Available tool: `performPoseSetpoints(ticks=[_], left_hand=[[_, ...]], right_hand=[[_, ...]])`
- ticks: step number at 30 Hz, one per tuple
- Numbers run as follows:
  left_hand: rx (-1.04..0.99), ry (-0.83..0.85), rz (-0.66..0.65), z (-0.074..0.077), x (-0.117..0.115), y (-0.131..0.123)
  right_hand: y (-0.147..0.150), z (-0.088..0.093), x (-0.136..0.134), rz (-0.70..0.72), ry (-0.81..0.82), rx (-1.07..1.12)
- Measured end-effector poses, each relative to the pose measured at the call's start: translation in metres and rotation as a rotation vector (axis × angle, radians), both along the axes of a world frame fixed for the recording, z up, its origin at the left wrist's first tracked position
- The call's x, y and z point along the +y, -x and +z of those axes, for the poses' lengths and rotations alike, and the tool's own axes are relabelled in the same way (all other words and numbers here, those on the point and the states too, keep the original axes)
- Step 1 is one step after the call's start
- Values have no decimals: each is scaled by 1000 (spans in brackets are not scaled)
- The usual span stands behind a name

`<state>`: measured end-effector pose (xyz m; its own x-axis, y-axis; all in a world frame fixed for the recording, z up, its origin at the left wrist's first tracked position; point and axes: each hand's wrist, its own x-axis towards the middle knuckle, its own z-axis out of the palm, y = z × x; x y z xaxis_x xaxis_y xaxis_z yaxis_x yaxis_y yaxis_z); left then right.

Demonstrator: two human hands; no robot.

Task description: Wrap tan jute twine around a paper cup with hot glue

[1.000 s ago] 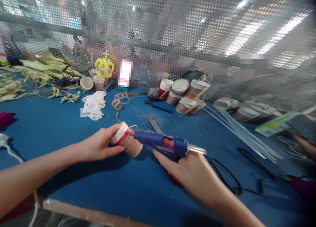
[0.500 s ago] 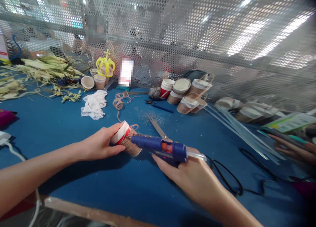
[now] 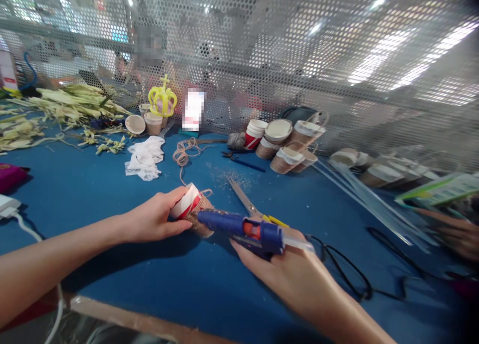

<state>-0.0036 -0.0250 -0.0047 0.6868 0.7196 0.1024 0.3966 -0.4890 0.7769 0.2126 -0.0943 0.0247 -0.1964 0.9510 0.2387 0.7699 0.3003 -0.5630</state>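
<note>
A perforated metal screen [image 3: 232, 45] is set behind a blue tabletop [image 3: 149, 279]. Over it, a blue glue gun [image 3: 226, 223] is clasped in the right-hand grip [image 3: 290, 259]. Beyond the gun, scissors [image 3: 245, 198] are laid flat. At its nozzle, a tilted, twine-wrapped cup [image 3: 191, 203] is held by the left-hand grip [image 3: 160, 217].

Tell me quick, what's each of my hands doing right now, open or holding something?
Left hand: closed, holding the twine-wrapped paper cup.
Right hand: closed, holding the blue hot glue gun.
</note>
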Motion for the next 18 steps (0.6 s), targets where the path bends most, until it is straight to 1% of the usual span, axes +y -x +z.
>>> performPoseSetpoints(ticks=[3,8,10,14,18], left_hand=[[7,-15,1,-1,0,1],[3,-16,9,1,0,1],[17,-11,15,2,-1,0],[35,-4,12,4,-1,0],[35,-6,13,2,-1,0]], right_hand=[[1,4,1,0,-21,-36],[2,22,5,-25,-41,-140],[3,26,7,-30,-45,-177],[1,25,11,-38,-52,-178],[0,22,11,-51,-38,-169]])
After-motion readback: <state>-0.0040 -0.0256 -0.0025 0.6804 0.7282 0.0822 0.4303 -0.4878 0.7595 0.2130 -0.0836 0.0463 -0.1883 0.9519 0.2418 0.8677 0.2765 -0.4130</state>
